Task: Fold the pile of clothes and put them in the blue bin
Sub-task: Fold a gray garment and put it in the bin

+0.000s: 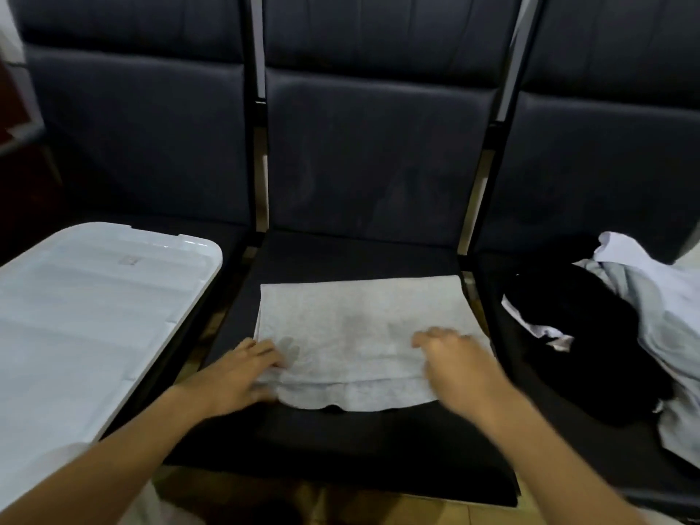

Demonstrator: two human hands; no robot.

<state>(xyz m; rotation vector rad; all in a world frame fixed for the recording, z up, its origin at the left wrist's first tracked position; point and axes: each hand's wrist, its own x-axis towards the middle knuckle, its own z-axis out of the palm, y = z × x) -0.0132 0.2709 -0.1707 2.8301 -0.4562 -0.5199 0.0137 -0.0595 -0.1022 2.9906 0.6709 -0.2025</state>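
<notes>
Grey cloth (363,335), folded into a rough rectangle, lies flat on the middle seat (341,441) of a dark padded bench, low in the centre of the frame. On its lower left corner rests the left hand (242,377), fingers stretched out flat and pressing on the fabric, the thumb along the near edge. Over the cloth's lower right part is the right hand (458,365), blurred, with its fingers bent loosely; whether it touches or pinches the fabric I cannot tell. At the right edge of the frame, on the neighbouring seat, sits the pile of clothes (613,335): a black garment in a heap with pale grey and white pieces around and behind it, well apart from the folded cloth. At the lower left of the frame stands a container with a pale, ribbed lid (98,308) shut on top; its walls are out of sight, so its colour cannot be told.
</notes>
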